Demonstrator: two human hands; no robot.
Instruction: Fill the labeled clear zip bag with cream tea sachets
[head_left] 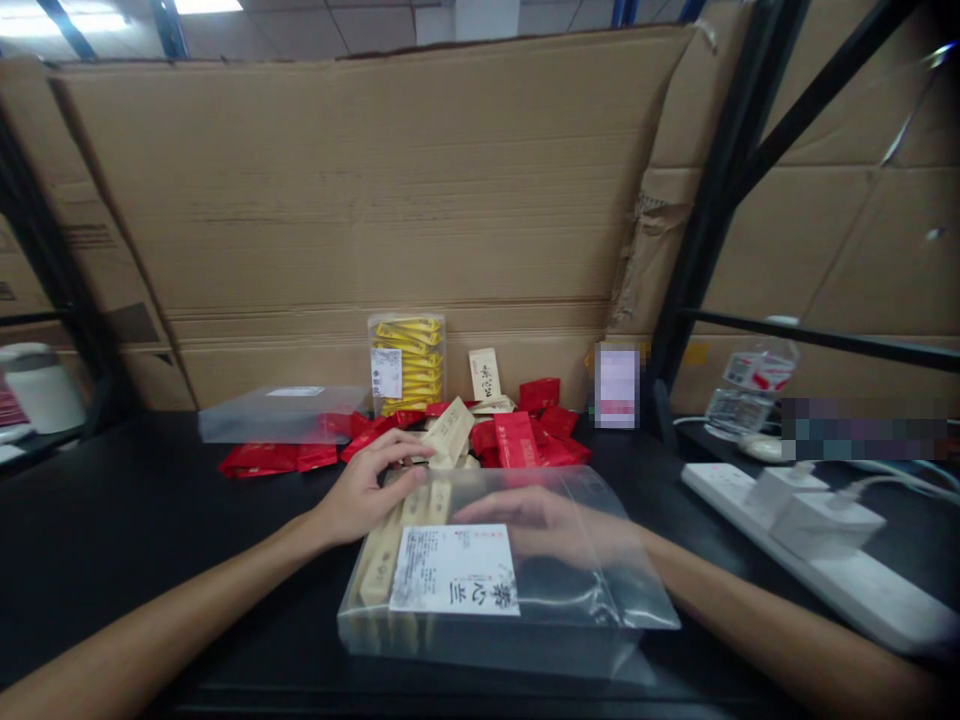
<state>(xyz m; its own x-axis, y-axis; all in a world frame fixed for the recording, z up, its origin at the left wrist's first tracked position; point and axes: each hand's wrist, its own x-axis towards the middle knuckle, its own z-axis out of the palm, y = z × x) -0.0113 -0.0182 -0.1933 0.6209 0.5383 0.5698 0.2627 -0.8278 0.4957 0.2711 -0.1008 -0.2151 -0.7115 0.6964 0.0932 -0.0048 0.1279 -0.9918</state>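
On black tabletop (90,560) before cardboard (375,190), note left hand (371,490) loosely spread beside a beige packet (450,430), contact unclear, and right hand (551,525) seen through the clear plastic box (487,645), grip impossible to tell. Locate box front and centre, beige packets (382,565) ranged along its left, red packets (277,460) beyond. Expect light, flexible, slippery plastic; grasp by opposite side walls.

Ceiling lights (208,5) burn white at the upper left, while the black tabletop (150,570) looks dim. Pale glare streaks the clear plastic box (559,605). Wide-angle distortion stretches the edges, fine print looks soft, and pixelation masks patches at right.
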